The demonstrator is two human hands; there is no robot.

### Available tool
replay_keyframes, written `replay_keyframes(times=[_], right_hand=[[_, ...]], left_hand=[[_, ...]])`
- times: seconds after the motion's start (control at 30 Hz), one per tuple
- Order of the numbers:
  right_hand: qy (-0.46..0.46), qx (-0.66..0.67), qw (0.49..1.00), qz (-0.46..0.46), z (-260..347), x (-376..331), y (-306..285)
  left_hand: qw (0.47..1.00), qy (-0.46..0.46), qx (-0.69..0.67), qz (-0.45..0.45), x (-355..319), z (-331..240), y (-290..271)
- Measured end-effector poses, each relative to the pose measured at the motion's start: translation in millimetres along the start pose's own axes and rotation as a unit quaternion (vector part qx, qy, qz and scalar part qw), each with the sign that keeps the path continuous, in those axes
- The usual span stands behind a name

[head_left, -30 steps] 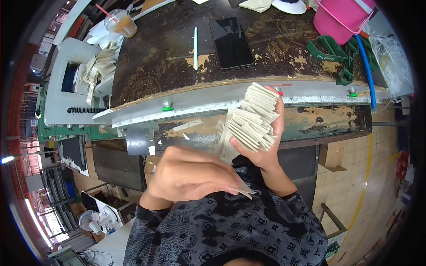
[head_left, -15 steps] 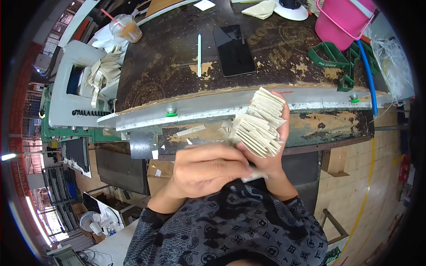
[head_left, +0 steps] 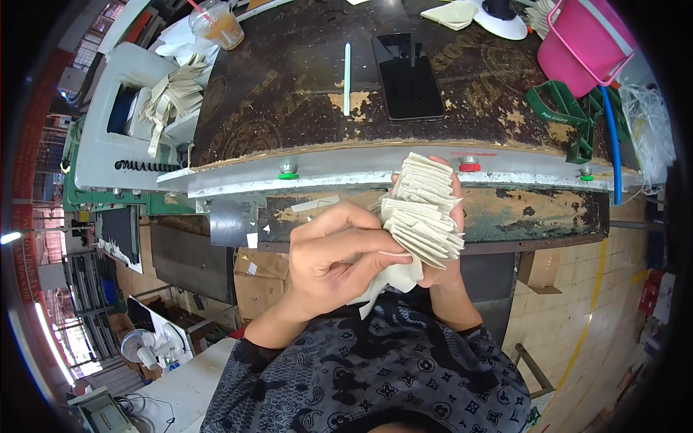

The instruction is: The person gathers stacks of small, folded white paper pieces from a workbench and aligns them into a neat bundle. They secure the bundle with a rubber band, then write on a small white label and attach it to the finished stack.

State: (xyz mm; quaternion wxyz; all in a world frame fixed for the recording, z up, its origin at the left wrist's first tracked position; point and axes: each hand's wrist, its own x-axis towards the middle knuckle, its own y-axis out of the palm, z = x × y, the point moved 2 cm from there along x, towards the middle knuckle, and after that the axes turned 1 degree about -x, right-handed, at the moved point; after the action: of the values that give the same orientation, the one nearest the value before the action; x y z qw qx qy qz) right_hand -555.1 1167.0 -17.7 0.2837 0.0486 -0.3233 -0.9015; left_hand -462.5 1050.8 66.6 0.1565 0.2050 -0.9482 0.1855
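A thick bundle of folded cream pieces (head_left: 424, 206) stands upright in my right hand (head_left: 442, 278), whose fingers wrap behind it. Whether the pieces are cloth or paper, I cannot tell. On the bundle's near left side, my left hand (head_left: 332, 252) is closed in a pinch, thumb against forefinger, on the edge of one cream piece (head_left: 397, 278). This piece hangs below the bundle, in front of my shirt. The palm of my right hand is mostly hidden by the bundle.
On the worn dark table (head_left: 289, 94) lie a pen (head_left: 347, 79) and a black phone (head_left: 410, 86). A pink bucket (head_left: 581, 50) and green brackets (head_left: 559, 105) stand at the right. At the left are a drink cup (head_left: 218, 27) and a heap of cream pieces (head_left: 173, 97) in a grey machine housing.
My left hand has drawn up against the bundle, and the cream piece in its pinch now shows more fully. The bundle sits more upright. The view has shifted slightly.
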Motion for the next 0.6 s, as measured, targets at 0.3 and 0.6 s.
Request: replay_keyframes(times=[0.3,0.6], right_hand=[[0.036,-0.072,0.994,0.072,-11,2,11],[0.057,-0.146,0.988,-0.008,-49,-9,53]], left_hand=[[0.999,-0.029,-0.002,-0.028,-9,12,-25],[0.997,0.021,-0.078,0.017,-8,44,-87]])
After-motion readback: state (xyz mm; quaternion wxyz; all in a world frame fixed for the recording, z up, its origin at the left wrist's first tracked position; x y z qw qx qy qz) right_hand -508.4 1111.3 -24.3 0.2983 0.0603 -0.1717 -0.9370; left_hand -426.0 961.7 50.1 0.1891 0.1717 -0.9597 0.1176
